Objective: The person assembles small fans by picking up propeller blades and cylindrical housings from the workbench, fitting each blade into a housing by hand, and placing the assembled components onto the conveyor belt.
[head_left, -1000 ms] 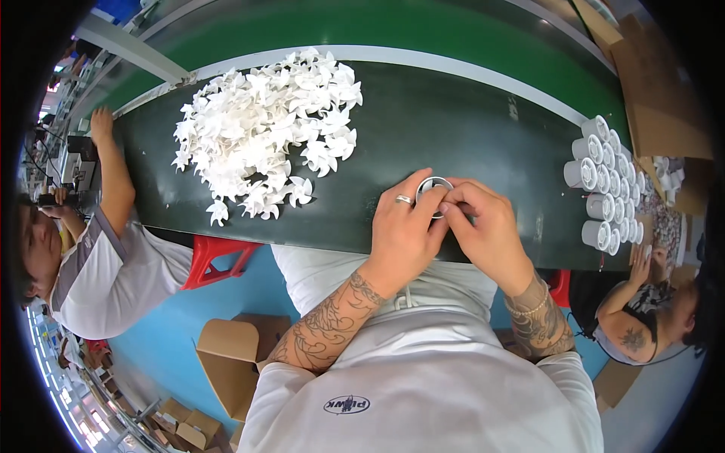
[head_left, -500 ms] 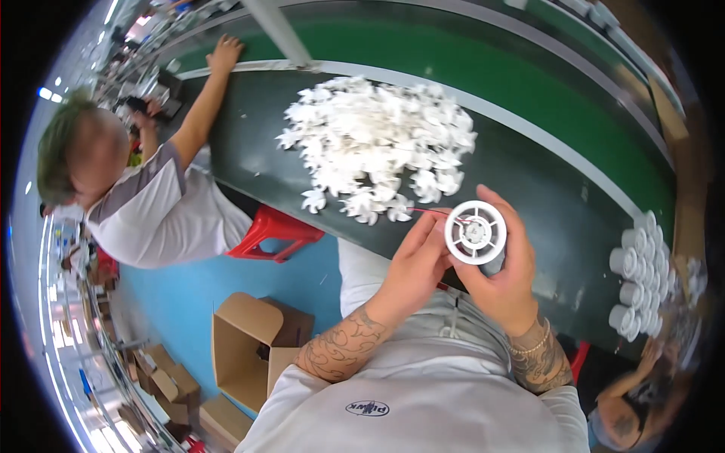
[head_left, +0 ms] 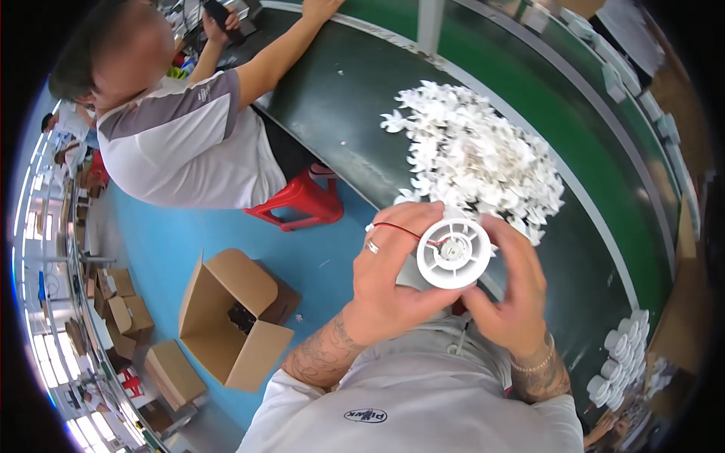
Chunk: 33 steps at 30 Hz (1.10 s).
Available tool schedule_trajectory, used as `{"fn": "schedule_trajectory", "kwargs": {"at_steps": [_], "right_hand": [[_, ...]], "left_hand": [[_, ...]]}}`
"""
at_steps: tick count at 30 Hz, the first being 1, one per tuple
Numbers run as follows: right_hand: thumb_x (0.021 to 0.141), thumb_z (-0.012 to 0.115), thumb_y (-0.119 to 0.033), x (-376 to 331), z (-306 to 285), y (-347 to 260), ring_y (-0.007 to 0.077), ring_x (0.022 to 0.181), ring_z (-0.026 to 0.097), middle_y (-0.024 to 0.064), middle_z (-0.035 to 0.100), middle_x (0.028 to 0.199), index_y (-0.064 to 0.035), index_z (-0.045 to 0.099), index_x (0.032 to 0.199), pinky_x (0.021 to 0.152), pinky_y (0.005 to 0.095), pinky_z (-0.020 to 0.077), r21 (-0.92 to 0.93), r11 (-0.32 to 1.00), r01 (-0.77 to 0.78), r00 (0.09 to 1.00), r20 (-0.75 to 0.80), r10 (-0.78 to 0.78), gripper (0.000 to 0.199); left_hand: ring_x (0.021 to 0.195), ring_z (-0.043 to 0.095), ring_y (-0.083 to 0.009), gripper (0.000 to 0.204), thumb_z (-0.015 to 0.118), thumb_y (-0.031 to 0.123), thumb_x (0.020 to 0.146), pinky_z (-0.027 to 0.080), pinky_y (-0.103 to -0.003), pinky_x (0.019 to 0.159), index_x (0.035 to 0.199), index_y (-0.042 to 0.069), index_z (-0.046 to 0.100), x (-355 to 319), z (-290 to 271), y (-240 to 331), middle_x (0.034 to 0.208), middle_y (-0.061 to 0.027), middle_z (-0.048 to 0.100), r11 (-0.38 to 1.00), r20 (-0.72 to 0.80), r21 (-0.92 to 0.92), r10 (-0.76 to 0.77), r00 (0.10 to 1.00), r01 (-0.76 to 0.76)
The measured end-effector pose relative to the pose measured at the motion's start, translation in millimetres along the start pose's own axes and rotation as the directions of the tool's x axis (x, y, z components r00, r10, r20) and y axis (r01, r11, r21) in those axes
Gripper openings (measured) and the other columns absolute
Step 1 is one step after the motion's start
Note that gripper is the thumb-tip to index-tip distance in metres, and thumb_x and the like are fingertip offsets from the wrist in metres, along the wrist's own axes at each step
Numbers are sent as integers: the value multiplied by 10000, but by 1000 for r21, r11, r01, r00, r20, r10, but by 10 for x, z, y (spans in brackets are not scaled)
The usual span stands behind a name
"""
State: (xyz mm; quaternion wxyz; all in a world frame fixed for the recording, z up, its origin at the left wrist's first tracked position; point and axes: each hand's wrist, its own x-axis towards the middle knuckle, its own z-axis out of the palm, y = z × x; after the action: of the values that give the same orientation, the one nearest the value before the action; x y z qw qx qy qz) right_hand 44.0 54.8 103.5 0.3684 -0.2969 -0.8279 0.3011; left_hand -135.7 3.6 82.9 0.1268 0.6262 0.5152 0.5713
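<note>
A white round fan housing (head_left: 453, 251), with spokes and a small motor at its centre, is held above my lap at the table's edge. My left hand (head_left: 384, 275) grips its left side, the thumb along the lower rim and a ring on one finger. A red and a dark wire (head_left: 400, 227) run from the motor across to the left fingers. Around the right side curls my right hand (head_left: 515, 291), its thumb at the lower rim. Just beyond lies a heap of white fan impellers (head_left: 479, 155) on the dark table (head_left: 362, 124).
Stacked white round housings (head_left: 621, 355) stand at the table's right end. A green conveyor belt (head_left: 634, 204) runs behind. At left a co-worker (head_left: 189, 140) sits on a red stool (head_left: 302, 202); an open cardboard box (head_left: 234, 325) is on the blue floor.
My view has turned left, so the heap and table shift right in the picture. My left hand has moved round to the housing's left side, and the wires now lead left over its fingers.
</note>
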Motion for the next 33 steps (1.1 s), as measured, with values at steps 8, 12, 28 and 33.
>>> {"fn": "schedule_trajectory", "kwargs": {"at_steps": [8,12,28,33], "right_hand": [[855,534,42,-1218,-355,456,350,1351,415,212,431,1445,41,365,1423,1141,461,295,-241,854,-461,885,-191,424,592],[862,572,-144,-1516,-415,505,409,1407,313,236,363,1497,44,361,1433,1165,508,207,-613,650,-449,825,-5,565,637],[942,477,-329,-1582,-462,647,462,1400,292,260,360,1492,35,463,1367,1154,561,181,-760,568,-315,834,63,547,559],[933,476,-291,-1615,-480,664,486,1392,287,277,349,1489,41,445,1365,1141,584,182,-746,592,-306,837,86,541,545]], "left_hand": [[997,631,-236,613,918,71,585,527,-327,832,1100,-42,604,213,-251,-841,1113,-151,631,976,-240,204,-23,970,74],[978,644,-272,686,919,168,605,508,-373,875,1145,-9,535,206,-221,-1550,1073,-142,647,939,-404,-43,-329,853,342],[792,665,-273,308,801,119,721,541,-332,664,994,82,664,752,-427,-2071,1027,-130,654,866,-266,428,-151,952,258],[772,650,-282,284,782,112,744,529,-353,660,995,64,658,799,-374,-2119,1020,-137,644,854,-241,477,-102,965,209]]}}
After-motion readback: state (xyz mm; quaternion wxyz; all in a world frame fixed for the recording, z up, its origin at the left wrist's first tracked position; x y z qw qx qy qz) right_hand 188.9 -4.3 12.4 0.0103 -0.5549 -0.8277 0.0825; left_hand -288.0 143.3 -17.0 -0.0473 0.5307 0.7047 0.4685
